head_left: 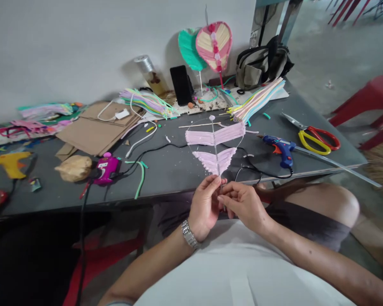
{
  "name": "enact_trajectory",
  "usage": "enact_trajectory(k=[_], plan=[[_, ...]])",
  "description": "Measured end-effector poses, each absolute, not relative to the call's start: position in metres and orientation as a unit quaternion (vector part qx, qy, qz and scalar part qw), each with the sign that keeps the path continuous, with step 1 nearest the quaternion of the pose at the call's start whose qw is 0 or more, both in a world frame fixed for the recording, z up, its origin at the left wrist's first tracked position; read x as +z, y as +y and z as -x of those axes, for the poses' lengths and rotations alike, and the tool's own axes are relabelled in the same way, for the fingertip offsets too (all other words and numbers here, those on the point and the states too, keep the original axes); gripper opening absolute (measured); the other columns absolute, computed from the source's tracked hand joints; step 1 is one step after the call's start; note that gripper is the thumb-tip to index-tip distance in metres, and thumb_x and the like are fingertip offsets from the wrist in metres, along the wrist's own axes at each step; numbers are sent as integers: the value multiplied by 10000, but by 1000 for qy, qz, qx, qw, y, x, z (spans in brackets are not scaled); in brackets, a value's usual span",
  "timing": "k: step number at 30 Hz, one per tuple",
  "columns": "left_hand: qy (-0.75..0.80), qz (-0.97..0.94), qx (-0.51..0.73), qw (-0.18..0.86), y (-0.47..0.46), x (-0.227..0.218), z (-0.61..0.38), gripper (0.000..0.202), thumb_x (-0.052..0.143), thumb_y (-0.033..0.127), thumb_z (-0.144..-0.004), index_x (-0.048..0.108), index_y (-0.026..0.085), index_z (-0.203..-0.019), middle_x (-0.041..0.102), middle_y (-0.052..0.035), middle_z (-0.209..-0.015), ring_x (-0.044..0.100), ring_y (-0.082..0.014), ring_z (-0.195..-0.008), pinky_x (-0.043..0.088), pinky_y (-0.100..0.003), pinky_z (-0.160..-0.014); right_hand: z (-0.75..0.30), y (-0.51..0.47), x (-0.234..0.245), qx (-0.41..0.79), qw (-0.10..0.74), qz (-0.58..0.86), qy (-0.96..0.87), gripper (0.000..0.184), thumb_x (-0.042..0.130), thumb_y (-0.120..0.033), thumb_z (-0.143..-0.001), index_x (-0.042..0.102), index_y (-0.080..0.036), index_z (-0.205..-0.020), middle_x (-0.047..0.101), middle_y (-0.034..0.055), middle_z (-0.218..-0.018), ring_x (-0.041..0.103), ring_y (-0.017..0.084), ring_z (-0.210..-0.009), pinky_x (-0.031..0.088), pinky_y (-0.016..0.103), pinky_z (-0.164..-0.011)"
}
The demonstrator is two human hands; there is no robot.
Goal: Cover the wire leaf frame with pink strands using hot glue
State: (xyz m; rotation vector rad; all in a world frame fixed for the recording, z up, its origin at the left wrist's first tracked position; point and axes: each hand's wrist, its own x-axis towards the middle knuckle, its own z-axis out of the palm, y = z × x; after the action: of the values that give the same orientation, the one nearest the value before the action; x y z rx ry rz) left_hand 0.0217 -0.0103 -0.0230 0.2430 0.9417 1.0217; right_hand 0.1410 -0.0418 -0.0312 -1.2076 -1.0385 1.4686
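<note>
A heart-shaped wire-framed fan [215,144] stands out over the table's front edge, with two V-shaped bands of lilac pipe cleaners fixed along its grey stem. Bare wire outline shows around and between the bands. My left hand [205,205], with a metal watch at the wrist, is closed around the lower stem. The thumb and fingers of my right hand [246,205] pinch at the same stem, just right of my left fingertips; exactly what lies between them is partly hidden. A thin wooden stick [196,125] lies behind the fan's upper part.
To the right lie a blue glue gun [282,149], scissors [317,138] and a long glue stick [341,167]. Pipe-cleaner bundles [258,102], a phone [181,85] and finished-looking fans [214,46] stand behind. Leftward are cardboard [95,127], a magenta device [107,170] and a yellow glue gun [10,165].
</note>
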Motion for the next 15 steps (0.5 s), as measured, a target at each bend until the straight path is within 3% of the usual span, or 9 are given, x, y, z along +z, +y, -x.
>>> enact_trajectory(k=[3, 8, 15], plan=[[418, -154, 458, 769, -9, -26, -17, 388, 948, 305, -606, 672, 184, -851, 737, 1, -802, 637, -122, -605, 466, -227, -523, -144, -39, -30, 582, 473, 502, -431, 233, 737, -389, -820, 647, -175, -801, 657, -16, -595, 480, 75, -394, 371, 191, -387], [437, -256, 463, 727, -2, -29, -3, 311, 854, 376, -741, 724, 166, -930, 762, -47, -889, 674, -136, -698, 484, -215, -574, -155, -40, -29, 551, 460, 527, -455, 164, 709, -334, -836, 681, -174, -853, 638, -23, -588, 445, 70, -414, 356, 194, -410], [480, -360, 465, 651, 7, -22, 0, 208, 828, 316, -704, 697, 155, -720, 709, -21, -687, 541, -97, -560, 442, -203, -528, -162, -43, -32, 483, 419, 538, -549, 87, 637, -259, -885, 678, -184, -872, 615, -43, -592, 451, 78, -472, 365, 209, -491]])
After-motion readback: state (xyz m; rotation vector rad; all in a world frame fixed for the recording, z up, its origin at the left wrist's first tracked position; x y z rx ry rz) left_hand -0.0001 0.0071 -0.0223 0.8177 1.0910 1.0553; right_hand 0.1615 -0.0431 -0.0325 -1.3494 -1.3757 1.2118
